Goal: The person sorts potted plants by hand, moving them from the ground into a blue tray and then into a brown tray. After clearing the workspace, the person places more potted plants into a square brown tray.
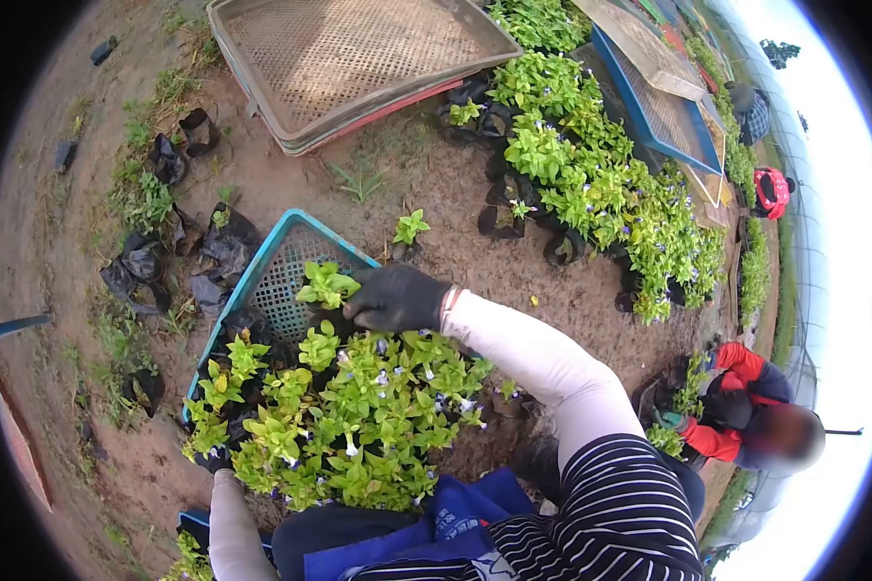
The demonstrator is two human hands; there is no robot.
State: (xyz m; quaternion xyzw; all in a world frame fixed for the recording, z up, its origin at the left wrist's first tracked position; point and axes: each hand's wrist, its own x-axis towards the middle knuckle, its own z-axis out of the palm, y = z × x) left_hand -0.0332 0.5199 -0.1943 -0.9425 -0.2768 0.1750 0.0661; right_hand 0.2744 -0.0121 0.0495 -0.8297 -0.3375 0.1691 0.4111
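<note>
My right hand (397, 298), in a black glove, is closed at the base of a small leafy seedling (327, 284). It is over the far part of a blue mesh tray (295, 266). Bushy flowering plants (344, 416) with pale violet and white blooms crowd the near part of the tray, some in black plastic bags. My left hand (215, 459), also dark-gloved, is at the tray's near left side. Leaves cover most of its fingers, so its grip cannot be made out. One separate seedling (410, 228) stands on the soil just beyond the tray.
Stacked brown mesh trays (358, 68) lie ahead. Crumpled black plastic bags (140, 266) litter the soil on the left. A long bed of flowering plants (591, 165) runs along the right, with a blue-framed tray (659, 97) above it. A co-worker (746, 402) crouches at right, handling plants.
</note>
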